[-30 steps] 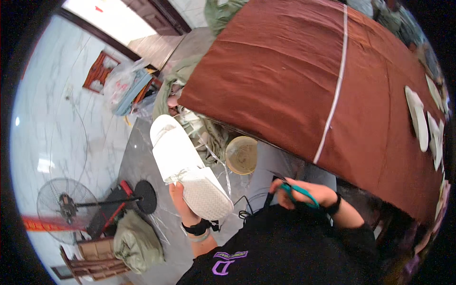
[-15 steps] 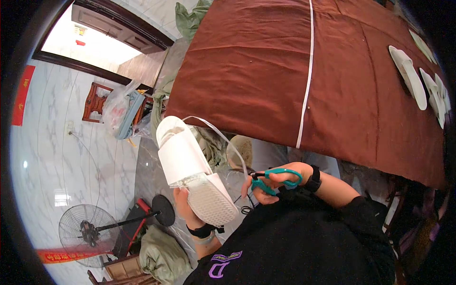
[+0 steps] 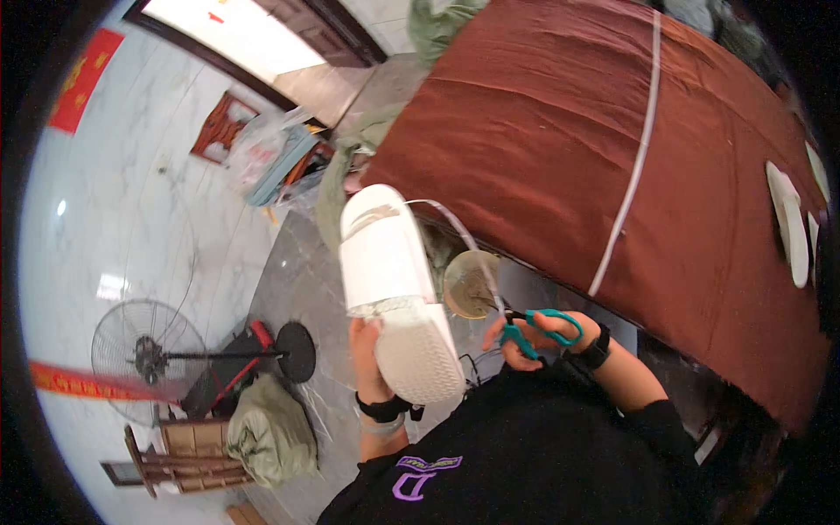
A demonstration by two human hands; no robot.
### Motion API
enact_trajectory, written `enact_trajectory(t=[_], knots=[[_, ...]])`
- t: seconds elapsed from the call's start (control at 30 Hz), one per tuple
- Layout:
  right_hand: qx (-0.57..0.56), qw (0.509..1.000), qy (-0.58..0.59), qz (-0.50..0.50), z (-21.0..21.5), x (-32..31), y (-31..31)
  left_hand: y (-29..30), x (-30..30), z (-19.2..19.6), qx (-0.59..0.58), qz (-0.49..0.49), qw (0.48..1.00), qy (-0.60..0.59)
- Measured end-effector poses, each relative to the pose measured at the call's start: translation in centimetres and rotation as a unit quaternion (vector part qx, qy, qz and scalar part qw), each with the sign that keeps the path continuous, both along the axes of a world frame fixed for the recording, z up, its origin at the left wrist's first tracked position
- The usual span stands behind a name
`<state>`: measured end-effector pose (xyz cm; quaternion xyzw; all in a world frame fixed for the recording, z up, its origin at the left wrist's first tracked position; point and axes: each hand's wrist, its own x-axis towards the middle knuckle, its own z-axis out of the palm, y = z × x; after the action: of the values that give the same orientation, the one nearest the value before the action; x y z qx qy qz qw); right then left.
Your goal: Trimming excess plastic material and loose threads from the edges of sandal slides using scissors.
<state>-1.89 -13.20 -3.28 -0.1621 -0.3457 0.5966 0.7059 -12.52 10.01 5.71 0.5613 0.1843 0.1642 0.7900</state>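
My left hand grips a white slide slipper pair, with one slipper's textured sole showing at the lower end and a broad smooth strap above. Teal-handled scissors are in my right hand, fingers through the loops. A thin whitish strip arcs from the upper end of the slippers down to the fingers of my right hand. Whether the blades touch the strip cannot be made out.
A brown cloth-covered table spans the upper right, with white slippers at its right side. Below its near edge stands a round bucket. A floor fan and a stuffed green sack are at lower left.
The whole view has shifted, so table, bucket and fan sit elsewhere in the picture. Both hands keep their holds, and the strip still hangs between slippers and right hand.
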Motion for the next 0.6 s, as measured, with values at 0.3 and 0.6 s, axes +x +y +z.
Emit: enact_trajectory(t=[0.3, 0.6], knots=[[-0.045, 0.999, -0.016, 0.024, -1.9, -0.2, 0.6, -0.2, -0.8, 0.6, -0.101, -0.040, 0.994, -0.002], [-0.118, 0.992, 0.021, -0.027, -0.1, -0.4, 0.7, 0.5, -3.6, -0.4, -0.064, 0.037, 0.997, 0.014]])
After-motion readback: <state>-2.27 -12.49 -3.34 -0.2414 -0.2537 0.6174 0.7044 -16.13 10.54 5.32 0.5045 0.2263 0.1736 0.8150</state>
